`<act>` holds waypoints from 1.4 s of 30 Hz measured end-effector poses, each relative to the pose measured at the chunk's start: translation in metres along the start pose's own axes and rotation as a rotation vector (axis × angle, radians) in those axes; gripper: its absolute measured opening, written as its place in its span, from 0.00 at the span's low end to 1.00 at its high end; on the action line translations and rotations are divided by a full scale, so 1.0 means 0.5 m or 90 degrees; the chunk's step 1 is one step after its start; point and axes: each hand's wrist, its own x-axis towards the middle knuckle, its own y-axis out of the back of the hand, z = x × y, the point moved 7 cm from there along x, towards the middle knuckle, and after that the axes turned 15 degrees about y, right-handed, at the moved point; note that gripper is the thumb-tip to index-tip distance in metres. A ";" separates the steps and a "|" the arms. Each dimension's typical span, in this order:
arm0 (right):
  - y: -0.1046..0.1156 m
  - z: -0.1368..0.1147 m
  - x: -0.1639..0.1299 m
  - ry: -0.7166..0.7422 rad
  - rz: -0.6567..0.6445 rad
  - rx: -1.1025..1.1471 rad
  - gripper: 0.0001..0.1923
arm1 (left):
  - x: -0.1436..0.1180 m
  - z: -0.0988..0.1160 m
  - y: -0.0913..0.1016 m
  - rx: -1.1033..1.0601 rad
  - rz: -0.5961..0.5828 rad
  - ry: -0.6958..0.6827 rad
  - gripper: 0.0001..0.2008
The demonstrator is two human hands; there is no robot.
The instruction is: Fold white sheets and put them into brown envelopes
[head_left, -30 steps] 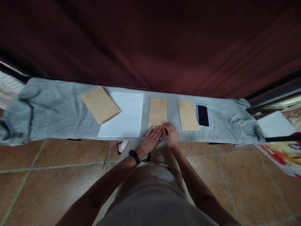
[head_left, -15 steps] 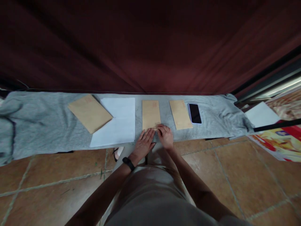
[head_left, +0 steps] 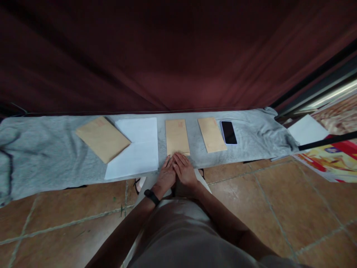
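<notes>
A brown paper envelope lies flat in front of me, its near edge under my fingertips. My left hand rests at the near left corner, fingers stretched out and partly covered by the other hand. Flat across the near edge, my right hand has its fingers extended, their tips touching the left hand's. A narrow folded strip shows along that edge, to the right of the fingers. To the right lies a single brown envelope; on the left, more brown envelopes overlap white paper sheets.
A phone lies beside the right envelope. Grey cloth covers the long narrow surface, with a dark red curtain behind it. At the far right are a white sheet and a colourful printed box.
My right hand has slid left from the envelope's near right corner and flattened, meeting my left hand. The near edge, pinched before, now lies flat.
</notes>
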 end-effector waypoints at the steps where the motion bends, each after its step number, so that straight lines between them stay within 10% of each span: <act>1: 0.002 0.001 -0.001 0.001 -0.006 -0.004 0.27 | 0.001 -0.001 0.001 -0.003 0.001 0.004 0.29; 28: 0.037 0.046 -0.059 -0.081 0.002 -0.113 0.27 | -0.010 -0.036 0.024 -0.033 0.025 0.086 0.31; 42: 0.060 0.044 -0.058 -0.094 0.012 -0.104 0.25 | 0.018 0.012 0.030 -0.048 0.005 0.066 0.28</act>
